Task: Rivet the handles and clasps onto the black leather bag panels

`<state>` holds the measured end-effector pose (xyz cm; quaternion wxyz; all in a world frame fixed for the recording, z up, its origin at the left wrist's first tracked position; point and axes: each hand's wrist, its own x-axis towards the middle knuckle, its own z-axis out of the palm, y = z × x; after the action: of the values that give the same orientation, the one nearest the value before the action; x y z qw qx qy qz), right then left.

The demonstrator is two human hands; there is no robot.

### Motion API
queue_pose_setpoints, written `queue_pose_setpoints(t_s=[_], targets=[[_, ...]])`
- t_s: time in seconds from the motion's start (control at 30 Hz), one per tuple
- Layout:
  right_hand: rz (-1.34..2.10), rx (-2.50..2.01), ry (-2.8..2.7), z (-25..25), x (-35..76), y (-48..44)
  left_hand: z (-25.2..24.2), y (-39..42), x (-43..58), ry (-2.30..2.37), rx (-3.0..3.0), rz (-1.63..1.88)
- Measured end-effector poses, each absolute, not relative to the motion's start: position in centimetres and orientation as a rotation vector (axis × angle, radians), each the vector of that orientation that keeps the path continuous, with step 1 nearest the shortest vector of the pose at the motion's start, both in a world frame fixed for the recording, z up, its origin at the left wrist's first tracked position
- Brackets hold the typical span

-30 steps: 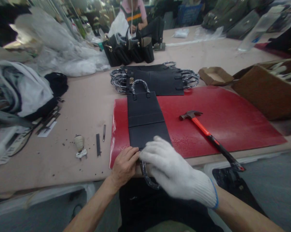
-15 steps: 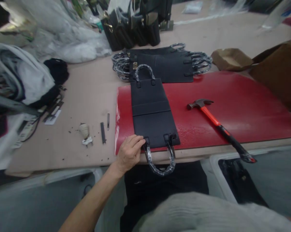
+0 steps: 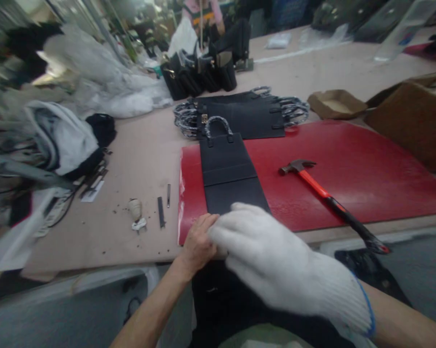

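A black leather bag panel [image 3: 230, 166] lies lengthwise over a red mat [image 3: 348, 183], with a plastic-wrapped handle [image 3: 218, 124] at its far end. My bare left hand [image 3: 199, 241] is closed on the panel's near left corner. Over the near end comes my right hand [image 3: 268, 256] in a white knitted glove, its fingers drawn together against my left fingertips. The glove hides the near handle and whatever may be between the fingers. To the right lies a claw hammer [image 3: 324, 195], its orange and black handle reaching past the mat's front edge.
Behind the panel is a stack of black panels [image 3: 246, 116] with wrapped handles. Left of the mat lie small metal tools [image 3: 161, 212] and a wrapped piece [image 3: 135, 212]. Black bags [image 3: 199, 75] stand farther back; cardboard boxes [image 3: 409, 121] sit at right. A person [image 3: 206, 12] is in the background.
My gloved right hand has come in from the right to meet my left hand, covering the near handle. My left hand stays at the panel's corner. The view has tipped up slightly.
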<state>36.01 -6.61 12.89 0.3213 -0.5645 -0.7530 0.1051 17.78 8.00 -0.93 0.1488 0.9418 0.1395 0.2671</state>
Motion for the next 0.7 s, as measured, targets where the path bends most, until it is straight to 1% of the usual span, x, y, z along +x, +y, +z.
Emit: queue_pose_setpoints(t_s=[0.07,0.13,0.2,0.27,0.33,0.43,0.5,0.53,0.6,0.63,0.7], targets=[[0.110,-1.657,-1.907,10.6,38.7,-5.7,-0.2,7.6,18.3,0.371,2.736,0.815],[0.039,-1.788,-1.896,7.1,41.5,-4.9,0.3,7.5,18.9,0.337,2.754,0.848],[0.018,-1.801,-1.965,3.7,43.4,-4.5,0.5,7.5,19.3,0.355,2.747,0.863],[-0.015,-1.797,-1.991,1.5,44.3,-4.5,0.4,7.4,19.5,0.387,2.705,0.879],[-0.044,-1.795,-1.982,0.5,44.4,-4.7,0.4,7.4,19.5,0.408,2.624,0.924],[-0.074,-1.791,-1.953,0.6,44.2,-4.8,0.7,8.5,18.7,0.462,2.488,1.000],[-0.066,-1.788,-1.940,0.7,44.1,-4.6,1.1,10.3,17.5,0.629,2.466,1.030],[-0.052,-1.789,-1.933,0.7,44.1,-4.5,1.4,11.5,16.7,0.791,2.474,1.029],[-0.015,-1.798,-1.915,0.8,44.1,-4.4,2.2,14.2,14.7,1.247,2.469,0.920],[0.005,-1.805,-1.907,0.9,44.0,-4.4,2.6,15.6,13.7,1.488,2.434,0.762],[0.042,-1.820,-1.897,1.4,43.7,-4.6,3.3,18.2,12.1,1.806,2.321,0.289]])
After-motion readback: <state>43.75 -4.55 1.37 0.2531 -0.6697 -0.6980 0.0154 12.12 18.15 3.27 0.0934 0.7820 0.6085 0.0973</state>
